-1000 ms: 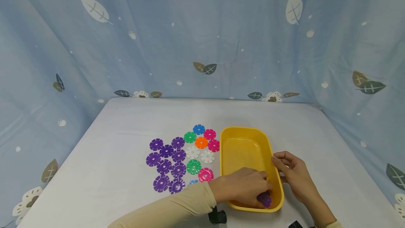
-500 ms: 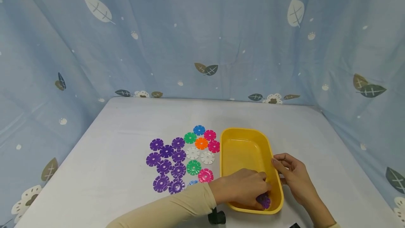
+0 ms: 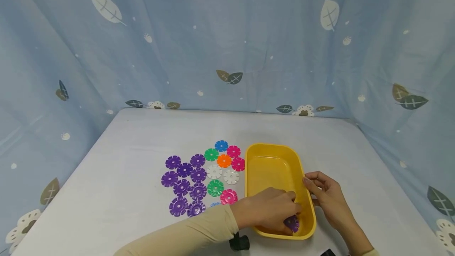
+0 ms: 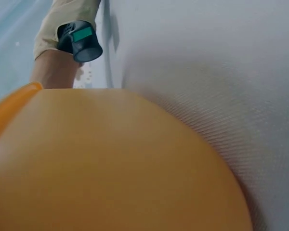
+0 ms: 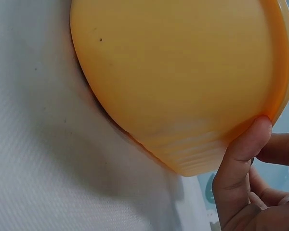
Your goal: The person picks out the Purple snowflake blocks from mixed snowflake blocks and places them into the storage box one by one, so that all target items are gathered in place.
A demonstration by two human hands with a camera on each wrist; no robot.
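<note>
My left hand [image 3: 271,208] reaches down into the near end of a yellow plastic tray [image 3: 270,169]. Its curled fingers hold a purple notched snowflake disc [image 3: 292,223] near the tray's floor; the fingertips are partly hidden, and I cannot tell whether more discs lie under the palm. At the tray's right side my right hand [image 3: 328,198] holds the rim, its thumb [image 5: 250,144] against the edge and the other fingers bent. The left wrist view shows only the tray's outer wall [image 4: 115,159], which hides the left hand's fingers.
Left of the tray several purple snowflake discs [image 3: 182,187] lie flat on the white tabletop [image 3: 117,192]. Between them and the tray are green, orange [image 3: 224,160], pink, white and blue discs. A blue patterned curtain [image 3: 199,42] hangs behind the table.
Both hands keep nearly the same place on the tray. The left hand's fingers shift slightly, and the purple disc under them turns a little. The head view drifts slightly.
</note>
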